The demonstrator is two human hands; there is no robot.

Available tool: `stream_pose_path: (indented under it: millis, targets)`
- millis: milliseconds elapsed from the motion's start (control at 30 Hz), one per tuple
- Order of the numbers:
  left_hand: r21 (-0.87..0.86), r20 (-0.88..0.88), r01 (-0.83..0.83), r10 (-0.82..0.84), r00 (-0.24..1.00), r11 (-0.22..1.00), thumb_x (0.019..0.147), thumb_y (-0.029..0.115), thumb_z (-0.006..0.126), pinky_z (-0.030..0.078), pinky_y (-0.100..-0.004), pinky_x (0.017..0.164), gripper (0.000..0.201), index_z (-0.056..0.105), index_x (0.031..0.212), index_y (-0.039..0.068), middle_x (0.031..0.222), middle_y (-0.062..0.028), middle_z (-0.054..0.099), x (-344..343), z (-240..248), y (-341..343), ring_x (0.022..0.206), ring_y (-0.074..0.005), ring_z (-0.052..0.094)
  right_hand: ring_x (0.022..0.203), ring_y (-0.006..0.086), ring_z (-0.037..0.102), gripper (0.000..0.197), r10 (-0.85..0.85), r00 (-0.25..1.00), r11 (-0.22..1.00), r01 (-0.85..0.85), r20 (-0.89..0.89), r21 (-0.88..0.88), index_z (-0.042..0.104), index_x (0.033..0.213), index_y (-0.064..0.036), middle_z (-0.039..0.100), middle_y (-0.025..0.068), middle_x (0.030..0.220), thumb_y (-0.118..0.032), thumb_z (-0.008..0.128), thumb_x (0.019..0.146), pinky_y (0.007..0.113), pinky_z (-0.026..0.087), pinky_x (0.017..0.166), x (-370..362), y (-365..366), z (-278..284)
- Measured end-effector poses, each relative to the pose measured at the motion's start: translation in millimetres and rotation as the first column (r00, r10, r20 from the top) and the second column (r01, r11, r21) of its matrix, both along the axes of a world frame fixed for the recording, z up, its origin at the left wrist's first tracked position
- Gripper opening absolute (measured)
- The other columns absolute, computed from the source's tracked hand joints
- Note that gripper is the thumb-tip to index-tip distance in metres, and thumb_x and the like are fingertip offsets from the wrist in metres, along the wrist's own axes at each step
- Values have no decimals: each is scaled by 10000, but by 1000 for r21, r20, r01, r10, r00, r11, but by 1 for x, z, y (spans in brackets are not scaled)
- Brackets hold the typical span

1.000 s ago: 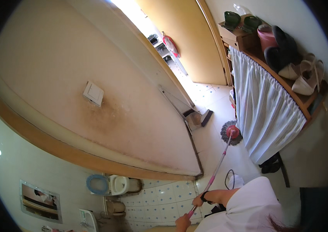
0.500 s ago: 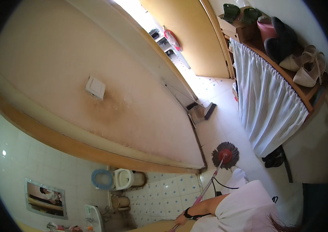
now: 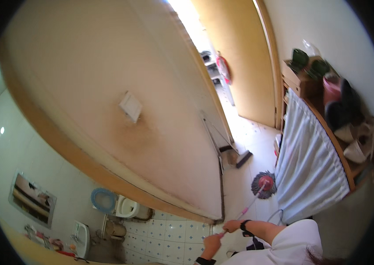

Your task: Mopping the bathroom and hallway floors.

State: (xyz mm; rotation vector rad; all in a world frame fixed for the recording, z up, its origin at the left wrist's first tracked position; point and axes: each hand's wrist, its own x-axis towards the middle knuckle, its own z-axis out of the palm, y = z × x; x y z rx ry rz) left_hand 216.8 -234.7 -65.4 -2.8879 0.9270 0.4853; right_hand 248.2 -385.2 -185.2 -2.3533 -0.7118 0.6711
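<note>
Both hands grip the pink-and-silver handle of a mop. My right hand, with a black band at its wrist, is closed round the handle on the side towards the mop head. My left hand is closed nearer the handle's other end, with a dark band at its wrist too. The round mop head, red in the centre with grey strands, lies on the pale tiled floor beside a white curtain. A long-handled dustpan and a broom rest against the wall just beyond it.
Shoes, a pink bucket and a cardboard box stand on the curtained shelf. A yellow door stands ajar ahead. To the left, past the wall's edge, are a toilet and a washbasin.
The mop head has moved forward along the floor, closer to the dustpan and broom. My left hand has come into sight on the handle. The whole view has shifted and turned.
</note>
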Motion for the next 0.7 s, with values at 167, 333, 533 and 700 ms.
stream_pose_path:
  millis: [167, 333, 533, 700]
  targets:
    - [-311, -50, 39, -57, 997, 950, 702, 112, 436, 406, -364, 477, 206, 539, 875, 154, 652, -62, 551, -44, -119, -19, 579, -249, 549, 685, 273, 538, 132, 77, 997, 986, -75, 7, -150, 536, 734, -119, 557, 85, 704, -130, 505, 606, 384, 413, 580, -38, -42, -44]
    - [-370, -182, -91, 23, 983, 924, 652, 114, 477, 409, -392, 526, 176, 573, 793, 70, 623, -145, 551, -65, -29, -11, 615, -304, 532, 714, 284, 530, 145, 138, 986, 984, -147, -90, -105, 523, 764, -96, 552, 105, 716, -121, 478, 628, 382, 409, 606, -52, -25, -26]
    - [-201, -174, -301, 268, 948, 932, 652, 118, 478, 409, -391, 525, 175, 574, 791, 74, 625, -141, 552, -78, -20, 87, 616, -301, 532, 729, 310, 510, 192, 314, 947, 949, -312, -76, 34, 482, 835, -64, 534, 143, 758, -116, 458, 652, 400, 389, 621, -46, 70, -39]
    - [-48, -153, -471, 459, 875, 881, 652, 121, 479, 408, -391, 524, 174, 575, 790, 76, 626, -138, 552, -112, 4, 171, 616, -298, 533, 692, 294, 495, 230, 468, 883, 821, -422, -31, 384, 489, 887, -48, 528, 152, 748, -127, 466, 672, 382, 383, 617, -82, 165, -2]
